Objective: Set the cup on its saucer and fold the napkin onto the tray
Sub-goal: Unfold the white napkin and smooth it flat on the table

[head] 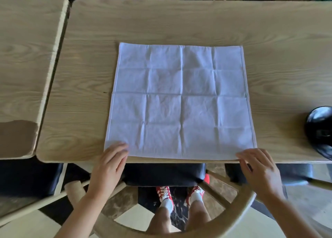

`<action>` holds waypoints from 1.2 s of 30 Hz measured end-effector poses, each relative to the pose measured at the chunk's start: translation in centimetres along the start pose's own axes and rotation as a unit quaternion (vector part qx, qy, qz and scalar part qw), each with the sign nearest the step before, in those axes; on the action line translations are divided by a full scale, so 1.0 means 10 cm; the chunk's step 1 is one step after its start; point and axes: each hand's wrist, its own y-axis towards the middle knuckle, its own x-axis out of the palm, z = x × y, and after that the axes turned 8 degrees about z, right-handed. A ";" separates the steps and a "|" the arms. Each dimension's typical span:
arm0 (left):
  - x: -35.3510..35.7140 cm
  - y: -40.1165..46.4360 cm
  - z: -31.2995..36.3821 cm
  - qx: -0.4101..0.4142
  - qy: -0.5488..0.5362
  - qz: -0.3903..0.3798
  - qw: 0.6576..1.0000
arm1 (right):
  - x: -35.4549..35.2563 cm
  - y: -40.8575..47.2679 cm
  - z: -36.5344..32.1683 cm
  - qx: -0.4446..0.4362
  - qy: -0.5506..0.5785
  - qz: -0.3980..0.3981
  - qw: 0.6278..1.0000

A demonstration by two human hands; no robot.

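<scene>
Lying flat, the white napkin [180,101] awaits folding; left hand [109,166] at 7 o'clock and right hand [258,171] at 5 rest open-fingered on near corners (likely readying a lift).

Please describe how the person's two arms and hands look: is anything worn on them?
Both forearms are bare, with no sleeves in view. The left hand and the right hand wear no gloves, and no rings, watch or bracelet can be seen. The right hand is slightly blurred.

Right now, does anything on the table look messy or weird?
Nothing is spilled or broken. The white cloth napkin lies flat and open, marked only by grid-like fold creases, on the light wooden table. A shiny black rounded object sits at the table's right edge, partly out of view.
</scene>
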 end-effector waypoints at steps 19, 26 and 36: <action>0.73 0.98 0.36 -0.029 0.168 -0.138 0.976 | 0.60 0.70 -0.82 0.074 -0.076 -0.153 0.982; 0.37 0.85 -0.14 -0.134 0.183 -0.124 0.966 | 0.32 0.63 -0.30 0.131 -0.113 -0.169 0.970; 0.69 1.63 0.89 0.128 0.086 -0.057 0.986 | 0.35 0.64 -0.34 0.134 -0.115 -0.152 0.973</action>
